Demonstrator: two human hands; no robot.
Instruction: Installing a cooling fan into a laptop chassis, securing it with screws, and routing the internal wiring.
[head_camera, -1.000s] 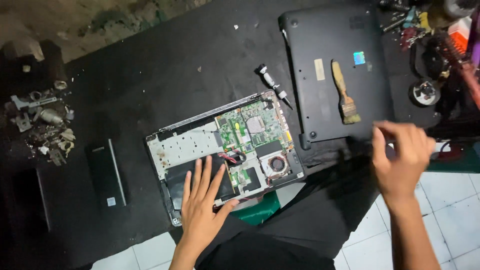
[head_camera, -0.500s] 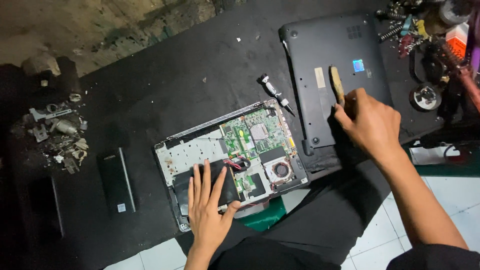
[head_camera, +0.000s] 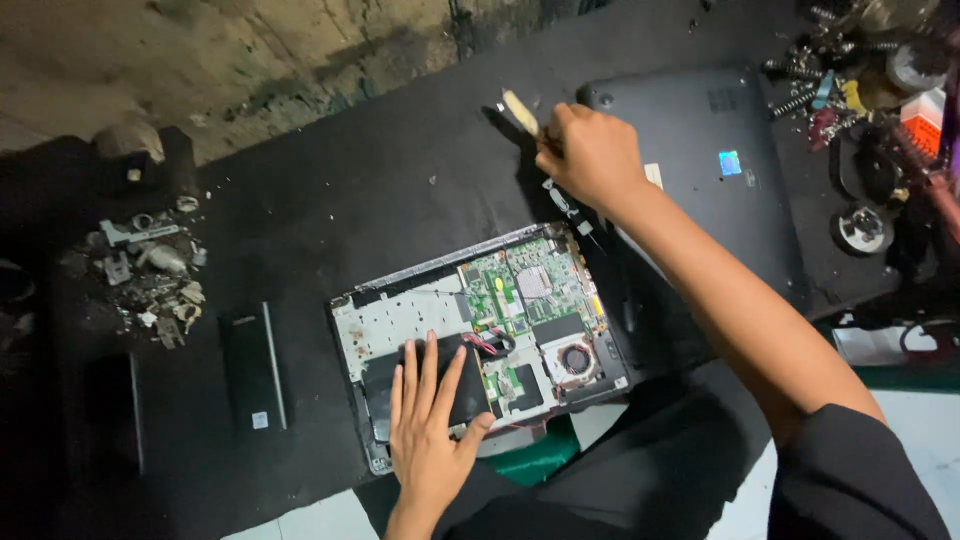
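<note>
- We hold a small brush (head_camera: 520, 110) in our right hand (head_camera: 592, 158), fingers closed around its handle, the pale bristle end sticking up and to the left over the black mat (head_camera: 380, 180), beyond the far edge of the opened laptop (head_camera: 480, 335). The grip looks loose near the end, so the brush could slip and drop onto the bare board.
- Our left hand (head_camera: 430, 420) lies flat, fingers spread, on the dark battery area at the near edge of the laptop. If we lean on it, the chassis could tilt, since its near corner hangs over the mat's edge.
- The green board (head_camera: 525, 290) and the fan (head_camera: 575, 360) lie exposed; a red wire (head_camera: 485, 345) loops just beside our left fingertips, and a careless shift could snag it.
- Our right forearm crosses above the laptop's right side and the black cover (head_camera: 720, 170); lowering it could knock the small tool (head_camera: 565, 205) lying under the wrist.
- Loose screws and springs (head_camera: 830, 70) crowd the top right, and scrap bits (head_camera: 150, 270) sit well apart on the left; a sweep of the sleeve could scatter the screws.
</note>
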